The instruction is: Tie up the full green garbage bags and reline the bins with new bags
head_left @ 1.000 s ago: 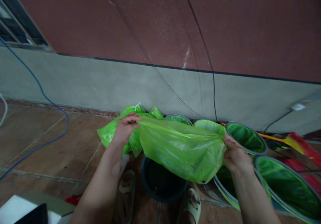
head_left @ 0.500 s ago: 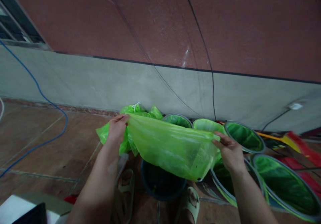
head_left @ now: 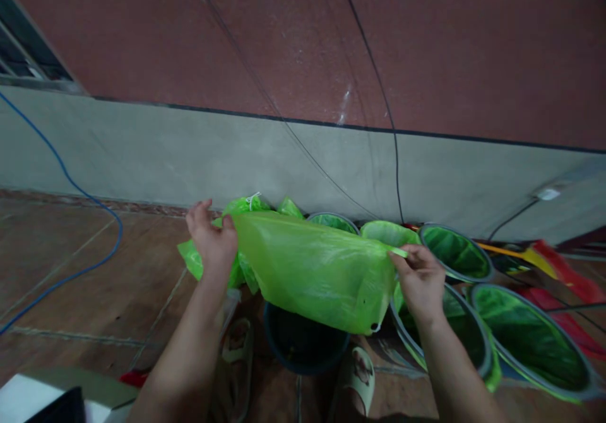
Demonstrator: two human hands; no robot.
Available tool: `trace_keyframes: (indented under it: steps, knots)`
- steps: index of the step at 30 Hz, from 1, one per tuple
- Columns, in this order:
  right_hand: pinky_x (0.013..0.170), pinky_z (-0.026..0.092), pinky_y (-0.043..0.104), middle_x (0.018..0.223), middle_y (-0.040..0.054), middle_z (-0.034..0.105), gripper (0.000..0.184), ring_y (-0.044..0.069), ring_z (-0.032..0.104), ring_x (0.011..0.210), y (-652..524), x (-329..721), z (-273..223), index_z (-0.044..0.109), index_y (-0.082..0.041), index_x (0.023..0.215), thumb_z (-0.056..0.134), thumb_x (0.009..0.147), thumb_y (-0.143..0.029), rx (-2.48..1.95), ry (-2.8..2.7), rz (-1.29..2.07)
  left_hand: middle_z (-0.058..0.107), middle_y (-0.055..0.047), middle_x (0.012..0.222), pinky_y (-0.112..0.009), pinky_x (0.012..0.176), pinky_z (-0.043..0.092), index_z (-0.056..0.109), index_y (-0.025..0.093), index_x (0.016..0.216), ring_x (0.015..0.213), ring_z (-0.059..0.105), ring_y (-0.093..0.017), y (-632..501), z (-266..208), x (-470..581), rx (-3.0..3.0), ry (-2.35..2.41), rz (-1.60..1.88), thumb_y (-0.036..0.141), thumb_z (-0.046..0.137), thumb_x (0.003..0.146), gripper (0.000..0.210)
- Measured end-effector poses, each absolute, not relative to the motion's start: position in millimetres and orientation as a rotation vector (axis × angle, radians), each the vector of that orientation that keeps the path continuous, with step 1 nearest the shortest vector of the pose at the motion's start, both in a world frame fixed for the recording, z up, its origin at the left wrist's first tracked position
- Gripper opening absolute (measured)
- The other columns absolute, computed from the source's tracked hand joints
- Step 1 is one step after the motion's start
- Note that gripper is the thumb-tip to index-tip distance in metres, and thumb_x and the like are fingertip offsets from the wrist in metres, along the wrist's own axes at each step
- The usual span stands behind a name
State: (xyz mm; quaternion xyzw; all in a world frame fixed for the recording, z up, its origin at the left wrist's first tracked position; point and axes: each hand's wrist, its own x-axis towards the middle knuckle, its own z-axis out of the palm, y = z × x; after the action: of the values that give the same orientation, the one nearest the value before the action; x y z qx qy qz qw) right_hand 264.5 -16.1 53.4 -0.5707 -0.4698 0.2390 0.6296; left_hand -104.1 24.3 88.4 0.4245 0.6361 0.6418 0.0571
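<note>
A thin green plastic bag (head_left: pixel 312 271) is stretched between my hands, over a dark bucket (head_left: pixel 305 341) on the floor. My right hand (head_left: pixel 421 278) pinches the bag's upper right corner. At the bag's left end, my left hand (head_left: pixel 213 237) has its fingers spread, the thumb close to the plastic; whether it touches is unclear. Behind my left hand, a tied green bag (head_left: pixel 250 204) with a white string rests by the wall. The bag hides part of the bucket's mouth.
Several bins lined in green stand on the right, including a near bin (head_left: pixel 534 341) and a far bin (head_left: pixel 457 252). A red and yellow tool (head_left: pixel 544 262) lies beyond them. A blue cable (head_left: pixel 106 262) crosses the left floor. A white box (head_left: pixel 47 398) sits at lower left.
My left hand has released its pinch on the bag's left corner, and its fingers have spread. My right hand keeps its hold and has shifted slightly left in view.
</note>
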Motion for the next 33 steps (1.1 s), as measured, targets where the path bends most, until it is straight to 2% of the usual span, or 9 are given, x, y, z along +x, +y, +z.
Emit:
trace_keyframes:
  steps: [2, 6, 12, 18, 23, 26, 28, 31, 33]
  knots:
    - [0.071, 0.048, 0.027, 0.075, -0.0010, 0.067, 0.016, 0.014, 0.061, 0.069, -21, 244, 59, 0.065, -0.021, 0.081, 0.073, 0.073, -0.033, -1.311, -1.179, 0.487, 0.059, -0.011, 0.126, -0.043, 0.107, 0.039, 0.060, 0.019, 0.118, 0.123, 0.051, -0.026, 13, 96, -78, 1.705, 1.812, 1.942, 0.024, 0.063, 0.075, 0.044]
    - [0.081, 0.051, 0.031, 0.091, 0.0031, 0.073, 0.014, 0.019, 0.067, 0.084, -33, 200, 66, 0.069, -0.022, 0.093, 0.065, 0.083, -0.031, -1.298, -1.484, 0.423, 0.057, -0.012, 0.135, -0.046, 0.110, 0.035, 0.055, 0.021, 0.129, 0.126, 0.051, -0.026, -8, 99, -16, 2.318, 1.312, 1.524, 0.025, 0.060, 0.081, 0.049]
    - [0.080, 0.053, 0.031, 0.099, 0.0027, 0.074, 0.023, 0.018, 0.067, 0.083, -41, 172, 66, 0.067, -0.025, 0.108, 0.060, 0.087, -0.030, -1.244, -1.627, 0.469, 0.074, -0.004, 0.106, -0.057, 0.117, 0.016, 0.065, 0.026, 0.116, 0.106, 0.064, -0.023, -15, 87, 15, 2.395, 1.155, 1.140, 0.014, 0.056, 0.080, 0.039]
    - [0.078, 0.054, 0.031, 0.094, 0.0032, 0.073, 0.033, 0.018, 0.068, 0.082, -42, 174, 63, 0.059, -0.024, 0.118, 0.058, 0.085, -0.027, -1.270, -1.609, 0.518, 0.073, -0.006, 0.111, -0.059, 0.116, 0.017, 0.060, 0.028, 0.127, 0.107, 0.064, -0.025, -17, 87, 12, 2.376, 1.087, 1.056, 0.017, 0.060, 0.079, 0.049]
    - [0.075, 0.053, 0.030, 0.086, 0.0011, 0.071, 0.036, 0.017, 0.066, 0.076, -44, 171, 61, 0.059, -0.023, 0.120, 0.059, 0.085, -0.030, -1.304, -1.652, 0.479, 0.075, -0.002, 0.098, -0.056, 0.118, 0.015, 0.068, 0.028, 0.113, 0.100, 0.066, -0.021, -14, 86, 13, 2.347, 1.129, 1.160, 0.010, 0.053, 0.081, 0.040]
    - [0.076, 0.052, 0.030, 0.084, 0.0008, 0.070, 0.034, 0.018, 0.067, 0.079, -44, 169, 57, 0.059, -0.023, 0.119, 0.059, 0.086, -0.029, -1.372, -1.722, 0.468, 0.074, -0.002, 0.092, -0.052, 0.117, 0.019, 0.072, 0.026, 0.095, 0.097, 0.066, -0.019, -11, 88, 10, 2.234, 1.153, 1.319, 0.010, 0.051, 0.082, 0.029]
    - [0.080, 0.050, 0.031, 0.084, 0.0010, 0.070, 0.025, 0.019, 0.067, 0.080, -44, 168, 54, 0.063, -0.023, 0.110, 0.057, 0.086, -0.026, -1.405, -1.766, 0.449, 0.074, -0.002, 0.090, -0.047, 0.113, 0.030, 0.072, 0.025, 0.088, 0.095, 0.066, -0.019, -8, 89, 6, 2.070, 1.187, 1.444, 0.012, 0.052, 0.082, 0.025]
    - [0.083, 0.048, 0.033, 0.081, 0.0012, 0.070, 0.015, 0.019, 0.066, 0.080, -43, 169, 48, 0.065, -0.023, 0.096, 0.053, 0.087, -0.022, -1.417, -1.834, 0.404, 0.074, -0.002, 0.090, -0.038, 0.096, 0.047, 0.072, 0.024, 0.085, 0.091, 0.066, -0.019, 0, 90, -5, 1.711, 1.226, 1.622, 0.018, 0.056, 0.081, 0.018]
    - [0.083, 0.047, 0.033, 0.081, 0.0020, 0.070, 0.015, 0.019, 0.066, 0.081, -42, 170, 44, 0.065, -0.022, 0.094, 0.052, 0.087, -0.021, -1.429, -1.871, 0.372, 0.074, -0.002, 0.088, -0.033, 0.085, 0.050, 0.073, 0.022, 0.083, 0.086, 0.067, -0.019, 6, 90, -14, 1.466, 1.216, 1.723, 0.022, 0.059, 0.078, 0.014]
